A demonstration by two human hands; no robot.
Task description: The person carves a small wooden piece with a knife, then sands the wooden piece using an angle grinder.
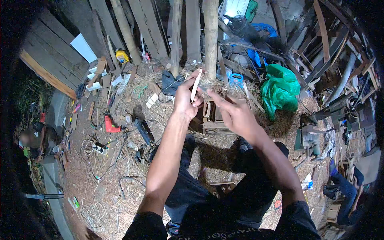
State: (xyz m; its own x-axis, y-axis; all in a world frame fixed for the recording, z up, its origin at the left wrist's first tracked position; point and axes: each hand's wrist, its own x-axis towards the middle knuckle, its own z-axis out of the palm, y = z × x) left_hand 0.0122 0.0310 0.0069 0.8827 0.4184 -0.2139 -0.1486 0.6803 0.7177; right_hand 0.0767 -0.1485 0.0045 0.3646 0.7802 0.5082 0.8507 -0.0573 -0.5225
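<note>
My left hand (185,99) is closed around a thin, pale strip of wood (196,85), which stands up slanted from the fingers. To its right is my right hand (237,114), with the index finger stretched toward the strip and the other fingers curled. Near that fingertip a greyish, blurred shape shows; I cannot make out what it is or whether the hand grips it. Below and between the hands, a small wooden frame-like piece (218,126) rests near my feet, partly covered by the right hand.
Left on the shavings-covered ground lie a red power tool (113,124), a dark cylindrical tool (143,132) and tangled cords (94,148). A green plastic bag (282,90) is at right. Planks and bamboo poles (211,38) stand ahead. People are at far left (42,138) and far right (348,194).
</note>
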